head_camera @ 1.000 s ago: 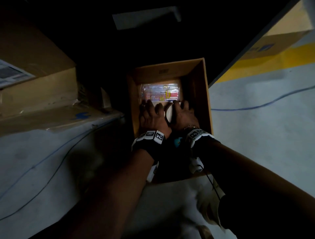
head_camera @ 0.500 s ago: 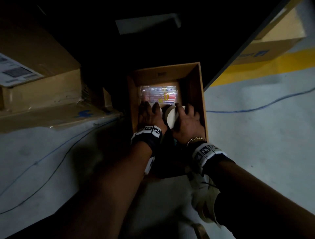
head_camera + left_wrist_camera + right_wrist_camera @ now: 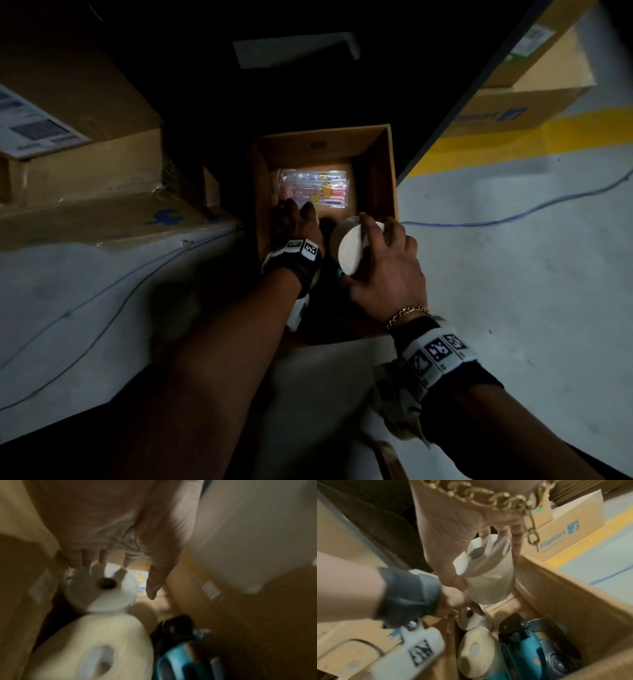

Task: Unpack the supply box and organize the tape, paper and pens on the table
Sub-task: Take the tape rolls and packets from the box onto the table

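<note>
An open cardboard box stands on the floor. My right hand grips a white paper roll and holds it above the box's right side; the held roll shows clearly in the right wrist view. My left hand reaches down inside the box, its straight fingers touching a second white roll with the thumb apart. A clear pack of pens lies flat at the far end of the box. A beige tape roll and a teal tape dispenser lie at the near end.
Large cardboard boxes are stacked at the left, and a printed carton sits at the back right by a yellow floor stripe. A blue cable runs across the pale floor on the right. The area beyond the box is dark.
My right hand has lifted the white paper roll up and back toward me, clear of the box floor. My left hand has stayed low inside the box.
</note>
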